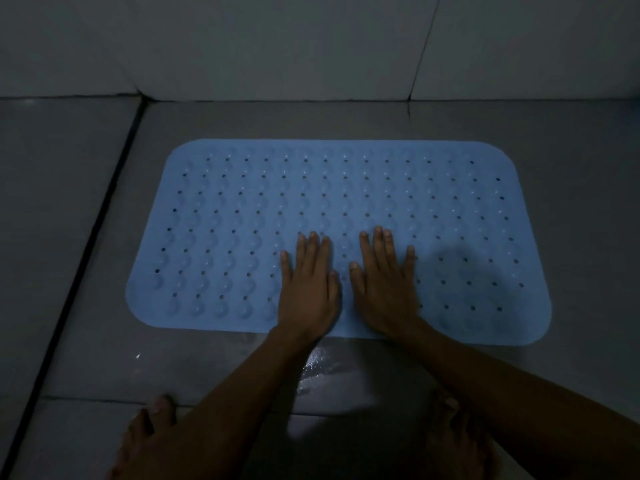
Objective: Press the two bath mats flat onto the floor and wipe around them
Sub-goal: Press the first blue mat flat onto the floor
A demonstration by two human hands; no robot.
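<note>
Here the left hand (pixel 306 292) and right hand (pixel 384 289) press flat, fingers straight, on the blue bath mat's (pixel 242 220) near edge.

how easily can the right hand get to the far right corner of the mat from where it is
Probably yes: the right hand lies flat near the blue mat's front edge, and the mat between it and that corner is bare, though it may need a lean forward.
</note>
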